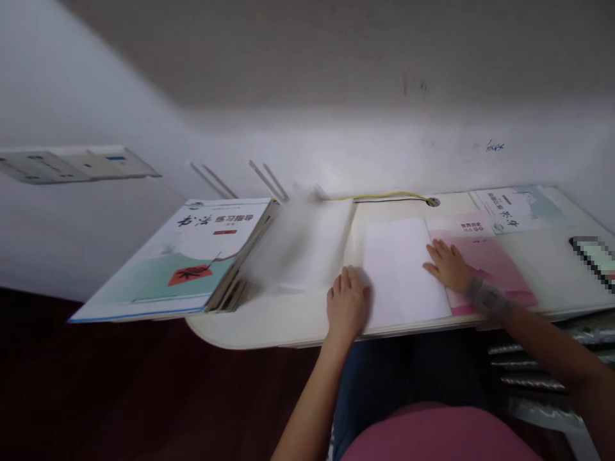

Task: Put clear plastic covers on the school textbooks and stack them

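My left hand point(346, 304) rests at the left edge of a blank white sheet point(403, 275), its fingers curled and close together. Whatever lies under those fingers is hidden. My right hand point(449, 266) lies with fingers spread over the sheet's right edge and a pink booklet cover point(500, 262) beside it. To the left of my left hand is a blurred, pale, translucent stack point(298, 246), perhaps plastic sheets.
A stack of exercise books point(173, 262) overhangs the left end of the white desk point(269, 326). Another book point(523, 208) lies at the back right, with a phone point(596, 259) nearer the right edge. A yellow cable point(389, 194) runs along the wall to a desk hole point(433, 202).
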A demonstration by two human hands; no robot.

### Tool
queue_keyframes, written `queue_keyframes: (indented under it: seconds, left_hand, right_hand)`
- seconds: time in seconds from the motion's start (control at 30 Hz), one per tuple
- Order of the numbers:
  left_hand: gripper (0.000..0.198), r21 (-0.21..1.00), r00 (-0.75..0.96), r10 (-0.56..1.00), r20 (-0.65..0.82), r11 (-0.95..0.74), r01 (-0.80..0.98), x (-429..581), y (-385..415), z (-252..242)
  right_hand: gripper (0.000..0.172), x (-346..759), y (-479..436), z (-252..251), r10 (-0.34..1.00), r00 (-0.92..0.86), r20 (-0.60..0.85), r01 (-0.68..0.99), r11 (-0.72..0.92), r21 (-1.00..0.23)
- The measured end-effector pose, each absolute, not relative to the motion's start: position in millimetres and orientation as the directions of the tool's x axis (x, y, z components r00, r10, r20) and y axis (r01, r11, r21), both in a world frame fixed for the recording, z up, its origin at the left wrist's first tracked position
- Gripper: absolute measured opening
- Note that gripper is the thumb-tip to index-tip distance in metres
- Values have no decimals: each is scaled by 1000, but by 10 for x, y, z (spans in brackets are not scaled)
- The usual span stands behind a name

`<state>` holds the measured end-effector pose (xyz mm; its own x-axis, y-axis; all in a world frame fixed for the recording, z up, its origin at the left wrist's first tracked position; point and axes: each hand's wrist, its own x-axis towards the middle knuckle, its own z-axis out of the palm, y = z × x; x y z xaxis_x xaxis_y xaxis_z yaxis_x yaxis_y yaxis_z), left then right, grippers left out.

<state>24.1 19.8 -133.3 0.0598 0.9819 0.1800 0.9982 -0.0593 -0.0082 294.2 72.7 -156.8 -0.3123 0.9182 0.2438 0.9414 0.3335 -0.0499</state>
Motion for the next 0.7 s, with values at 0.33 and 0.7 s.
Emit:
queue_keyframes:
  seconds: [0.33,0.7]
  left_hand:
    - [39,406,-90,988,129,30,913,20,259,-1283]
    - [32,907,50,975,214,-180,-380,575,215,-35]
  right_hand:
    - [85,2500,-501,-1620,916,-246,317,872,352,-339]
    - [58,2362,-425,-1495,909,-133,395,618,387,-684]
